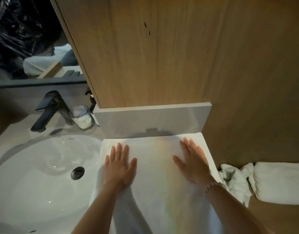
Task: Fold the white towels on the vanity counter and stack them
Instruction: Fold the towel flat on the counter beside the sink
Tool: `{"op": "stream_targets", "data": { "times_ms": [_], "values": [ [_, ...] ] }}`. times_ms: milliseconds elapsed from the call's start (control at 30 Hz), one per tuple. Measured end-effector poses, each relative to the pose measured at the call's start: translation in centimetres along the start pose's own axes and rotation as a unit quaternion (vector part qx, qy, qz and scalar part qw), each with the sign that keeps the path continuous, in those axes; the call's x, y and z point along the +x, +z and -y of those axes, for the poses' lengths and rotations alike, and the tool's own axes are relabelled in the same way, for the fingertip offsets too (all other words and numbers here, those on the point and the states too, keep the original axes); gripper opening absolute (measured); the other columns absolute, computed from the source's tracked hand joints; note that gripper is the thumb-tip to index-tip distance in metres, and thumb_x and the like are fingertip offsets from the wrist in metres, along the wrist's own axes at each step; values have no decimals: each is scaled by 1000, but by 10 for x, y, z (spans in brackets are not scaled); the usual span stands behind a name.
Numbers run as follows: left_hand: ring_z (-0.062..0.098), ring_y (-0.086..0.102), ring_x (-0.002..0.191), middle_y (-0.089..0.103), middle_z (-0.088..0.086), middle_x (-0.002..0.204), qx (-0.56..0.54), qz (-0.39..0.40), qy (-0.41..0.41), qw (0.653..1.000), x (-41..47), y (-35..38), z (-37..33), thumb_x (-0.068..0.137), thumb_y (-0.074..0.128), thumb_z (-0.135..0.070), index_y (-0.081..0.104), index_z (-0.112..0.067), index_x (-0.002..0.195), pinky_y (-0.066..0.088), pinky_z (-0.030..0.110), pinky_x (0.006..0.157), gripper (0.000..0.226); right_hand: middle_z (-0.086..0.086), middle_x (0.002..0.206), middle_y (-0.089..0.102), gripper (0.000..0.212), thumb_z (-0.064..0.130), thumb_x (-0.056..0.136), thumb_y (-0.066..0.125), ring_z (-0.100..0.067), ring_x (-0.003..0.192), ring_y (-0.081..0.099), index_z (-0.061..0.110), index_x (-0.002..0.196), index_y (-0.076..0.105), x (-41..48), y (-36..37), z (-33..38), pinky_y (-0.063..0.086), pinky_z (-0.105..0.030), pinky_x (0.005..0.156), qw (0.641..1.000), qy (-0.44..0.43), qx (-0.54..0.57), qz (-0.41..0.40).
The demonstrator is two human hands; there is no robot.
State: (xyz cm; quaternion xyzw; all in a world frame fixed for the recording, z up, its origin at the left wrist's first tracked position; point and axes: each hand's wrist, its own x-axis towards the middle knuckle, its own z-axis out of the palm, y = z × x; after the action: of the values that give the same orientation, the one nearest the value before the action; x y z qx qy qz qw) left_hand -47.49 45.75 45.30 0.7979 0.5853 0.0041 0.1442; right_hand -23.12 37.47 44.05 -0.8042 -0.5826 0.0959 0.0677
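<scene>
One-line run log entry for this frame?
left hand: flat on white towel | right hand: flat on white towel | white towel: spread beside sink | aside, right: crumpled towel, folded towel

The white towel [155,174] and the sink [27,183] run off the bottom edge
</scene>
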Motion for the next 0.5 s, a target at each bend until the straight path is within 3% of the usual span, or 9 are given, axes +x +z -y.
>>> {"op": "stream_targets", "data": {
  "times_ms": [133,200,267,333,367,433,500],
  "values": [
    [20,-12,145,-11,4,158,18,-1,-26,999,0,-5,-7,91,7,-54,-1,-19,151,-5,38,118,70,-2,159,2,91,62,75,-4,-18,146,0,15,151,10,3,-4,11,0,-39,117,1000,20,12,4],
    [23,-4,146,-4,7,158,35,-25,-28,999,-17,-3,-17,88,-1,-50,4,-12,150,-4,38,116,73,-12,151,31,76,49,83,18,-27,141,28,4,143,33,-12,-3,26,15,-44,114,999,4,-8,-52],
    [30,22,142,21,13,154,35,-41,13,998,-47,6,-29,85,5,-44,27,-5,145,6,40,114,76,-13,136,52,60,37,83,31,-29,129,43,6,132,47,-40,9,50,23,-43,104,996,-25,11,-80],
    [32,40,133,38,13,146,21,-48,42,998,-74,18,-37,86,15,-36,43,-2,137,24,46,112,68,-8,133,56,51,32,92,24,-26,126,49,12,129,53,-72,19,77,25,-43,105,996,-50,42,-60],
    [29,30,139,29,11,150,25,-35,40,998,-86,20,-42,86,9,-36,35,-4,142,21,45,113,71,-5,133,57,56,33,97,14,-25,124,52,14,127,57,-83,21,86,30,-45,107,996,-60,47,-38],
    [16,-9,143,-4,1,157,7,-18,26,999,-102,29,-45,83,-10,-42,4,-14,151,-4,37,115,74,-2,132,58,66,38,98,4,-23,122,55,18,124,61,-95,23,89,38,-46,101,997,-68,27,-1],
    [8,-24,136,-14,-5,156,-10,-27,22,999,-104,29,-42,80,-15,-48,-5,-20,150,-13,32,113,76,0,133,57,67,46,98,6,-20,122,54,20,126,60,-96,21,78,40,-45,97,997,-75,13,8]
  ]
}}
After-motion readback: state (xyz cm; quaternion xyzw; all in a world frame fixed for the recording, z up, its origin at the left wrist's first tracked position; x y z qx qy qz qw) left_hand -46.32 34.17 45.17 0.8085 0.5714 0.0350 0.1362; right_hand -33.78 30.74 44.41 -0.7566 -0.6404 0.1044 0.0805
